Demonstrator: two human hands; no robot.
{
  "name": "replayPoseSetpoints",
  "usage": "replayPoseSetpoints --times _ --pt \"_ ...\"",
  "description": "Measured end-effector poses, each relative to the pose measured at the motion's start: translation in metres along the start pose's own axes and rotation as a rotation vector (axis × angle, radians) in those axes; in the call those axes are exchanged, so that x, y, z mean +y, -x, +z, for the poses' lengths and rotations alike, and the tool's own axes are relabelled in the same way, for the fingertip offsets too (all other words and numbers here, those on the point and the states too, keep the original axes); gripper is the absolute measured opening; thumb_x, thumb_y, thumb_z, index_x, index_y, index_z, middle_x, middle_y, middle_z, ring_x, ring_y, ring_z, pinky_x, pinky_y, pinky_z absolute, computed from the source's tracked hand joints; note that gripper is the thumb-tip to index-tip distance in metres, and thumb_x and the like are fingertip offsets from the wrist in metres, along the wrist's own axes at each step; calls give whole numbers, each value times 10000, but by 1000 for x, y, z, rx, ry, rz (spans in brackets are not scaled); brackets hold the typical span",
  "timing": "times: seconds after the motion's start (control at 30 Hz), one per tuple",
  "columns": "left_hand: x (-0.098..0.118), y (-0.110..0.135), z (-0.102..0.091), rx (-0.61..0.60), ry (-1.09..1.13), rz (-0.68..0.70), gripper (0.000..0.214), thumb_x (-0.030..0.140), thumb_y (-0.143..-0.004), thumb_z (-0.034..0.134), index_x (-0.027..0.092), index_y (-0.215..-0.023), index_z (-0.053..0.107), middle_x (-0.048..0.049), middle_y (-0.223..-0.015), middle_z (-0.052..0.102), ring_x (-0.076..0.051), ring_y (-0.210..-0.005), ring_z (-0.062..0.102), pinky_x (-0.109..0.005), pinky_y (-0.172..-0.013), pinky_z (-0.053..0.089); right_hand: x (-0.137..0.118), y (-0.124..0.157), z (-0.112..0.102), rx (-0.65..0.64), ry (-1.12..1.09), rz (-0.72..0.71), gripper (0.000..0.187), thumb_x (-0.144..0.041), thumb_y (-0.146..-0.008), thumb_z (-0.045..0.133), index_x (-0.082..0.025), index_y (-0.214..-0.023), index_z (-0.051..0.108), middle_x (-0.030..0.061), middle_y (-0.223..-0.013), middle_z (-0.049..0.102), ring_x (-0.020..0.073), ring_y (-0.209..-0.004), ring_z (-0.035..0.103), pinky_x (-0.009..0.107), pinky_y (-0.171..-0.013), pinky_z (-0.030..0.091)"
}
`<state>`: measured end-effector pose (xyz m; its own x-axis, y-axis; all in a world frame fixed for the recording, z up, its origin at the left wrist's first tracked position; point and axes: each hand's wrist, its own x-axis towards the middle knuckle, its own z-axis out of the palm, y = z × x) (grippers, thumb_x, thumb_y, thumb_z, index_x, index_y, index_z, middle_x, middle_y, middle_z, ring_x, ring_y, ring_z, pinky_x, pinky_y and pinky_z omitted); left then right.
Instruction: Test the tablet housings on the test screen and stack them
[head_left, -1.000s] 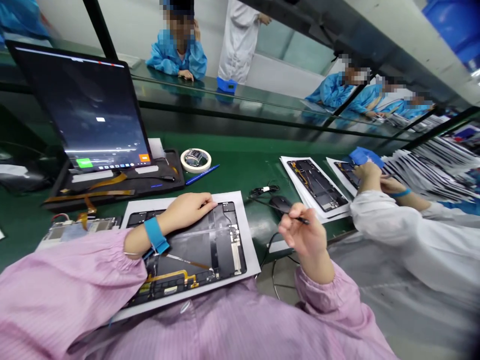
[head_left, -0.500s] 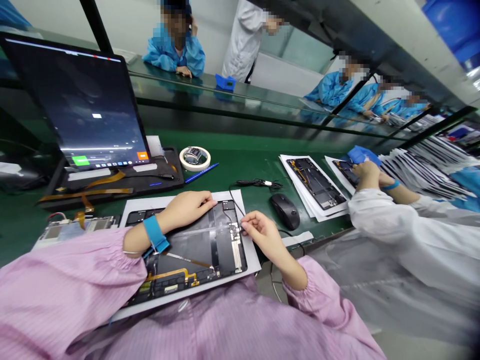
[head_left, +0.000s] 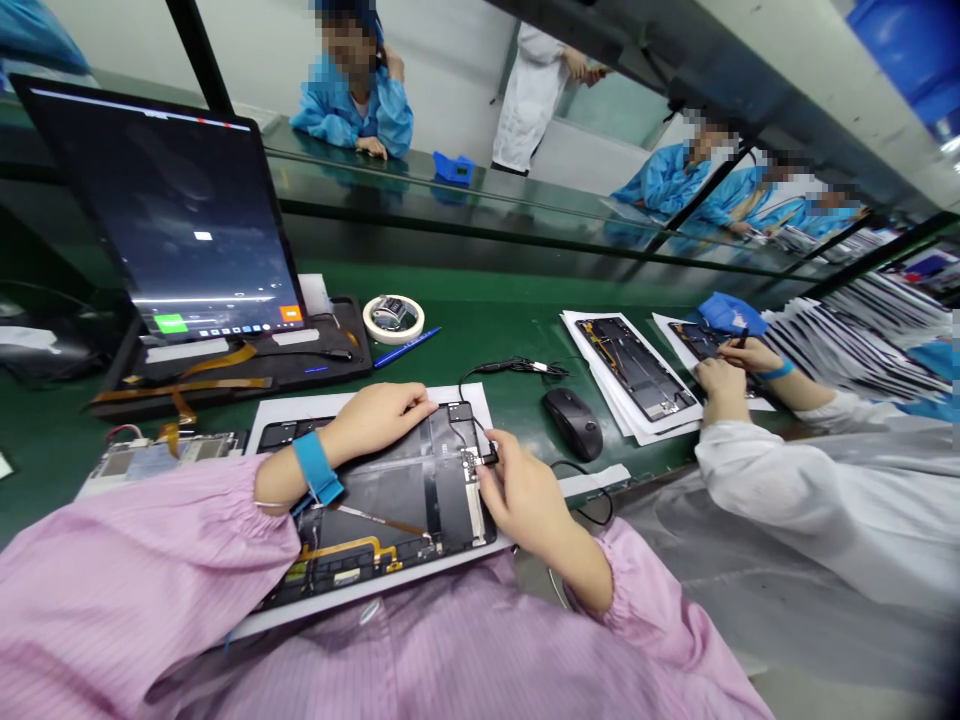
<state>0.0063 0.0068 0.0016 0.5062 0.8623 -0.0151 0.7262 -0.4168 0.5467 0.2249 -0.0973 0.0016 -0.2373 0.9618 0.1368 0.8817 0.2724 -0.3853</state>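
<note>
An opened tablet housing [head_left: 382, 490] lies on white sheets [head_left: 360, 590] in front of me, with gold flex cables and a small circuit board [head_left: 471, 462] at its right side. My left hand [head_left: 379, 418] rests over its far part; the visible finger and thumb are extended with a small gap, the other fingers hidden. At the right edge, my right hand [head_left: 521, 495] pinches a black cable plug [head_left: 490, 455] between thumb and index finger, against the board's edge. The thin black cable [head_left: 502, 367] runs from the plug to the table behind. A blue strap circles my left wrist.
A lit screen [head_left: 180, 230] stands at the left on a black base. Tape roll [head_left: 393, 320], blue pen [head_left: 407, 347] and black mouse [head_left: 572, 424] lie on the green table. Another housing [head_left: 637, 370] is right; a co-worker's hands [head_left: 731, 375] work beside it.
My right hand has closed in on the housing's right edge, bringing the black plug to the board. My left hand stays on the housing. The co-worker's hands have shifted.
</note>
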Motion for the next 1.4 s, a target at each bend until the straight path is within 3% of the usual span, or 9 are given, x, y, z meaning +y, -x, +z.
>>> replayPoseSetpoints --times 0.1,0.2,0.27,0.37,0.5,0.63,0.83,0.97,1.4 --pt "1 0 0 2 -3 0 364 486 -913 378 214 -789 585 -11 -780 667 -180 -692 577 -265 -591 313 -7 4 6 15 100 5 376 -220 -871 421 -90 -1223 453 114 -849 655 239 -755 631 354 -677 493" --pt "1 1 0 -3 1 -9 368 488 -914 370 216 -798 589 -14 -795 671 -184 -704 583 -266 -595 321 8 3 -1 20 32 -15 355 -234 -889 428 -140 -1230 460 58 -804 654 195 -689 622 311 -643 496" --pt "0 0 0 -8 6 -11 368 487 -916 368 218 -806 595 -16 -810 674 -186 -714 588 -266 -598 326 34 0 -15 183 29 -2 291 -254 -903 432 -177 -1172 511 52 -836 653 188 -742 621 314 -696 503" --pt "-2 -1 1 -10 8 6 367 482 -920 372 216 -818 603 -19 -813 678 -185 -715 592 -264 -599 332 82 -4 -36 502 183 93 265 -315 -877 486 -162 -1078 567 130 -1040 632 260 -1011 581 424 -910 458" --pt "-2 -1 3 37 -13 21 364 472 -928 384 212 -828 619 -23 -813 690 -180 -719 603 -261 -609 351 123 -8 -40 445 186 77 554 -410 -826 535 -114 -1287 454 181 -1241 553 286 -1143 535 441 -986 432" --pt "-2 -3 4 68 -40 45 331 457 -923 420 223 -864 646 -18 -862 711 -182 -796 631 -255 -634 387 137 -14 -29 533 255 163 639 -511 -818 487 -83 -1291 459 205 -1186 569 339 -1105 552 480 -962 441" --pt "-3 -7 2 88 -80 35 343 487 -921 419 230 -861 640 -14 -870 713 -182 -792 644 -262 -631 402 154 -24 -23 460 263 166 780 -654 -818 385 -68 -1333 424 223 -1244 554 374 -1124 556 484 -954 447" --pt "-1 -7 1 81 -90 32 347 492 -921 419 227 -857 635 -19 -874 710 -185 -797 647 -267 -624 399 153 -22 -24 408 276 281 782 -670 -800 397 -106 -1340 429 199 -1245 576 371 -1085 589 485 -893 480" --pt "-1 -6 1 87 -86 40 336 480 -921 424 224 -838 625 -15 -859 710 -186 -778 642 -268 -600 375 157 -21 -27 428 230 266 760 -667 -765 431 -103 -1270 497 188 -1190 608 348 -991 626 469 -892 483"
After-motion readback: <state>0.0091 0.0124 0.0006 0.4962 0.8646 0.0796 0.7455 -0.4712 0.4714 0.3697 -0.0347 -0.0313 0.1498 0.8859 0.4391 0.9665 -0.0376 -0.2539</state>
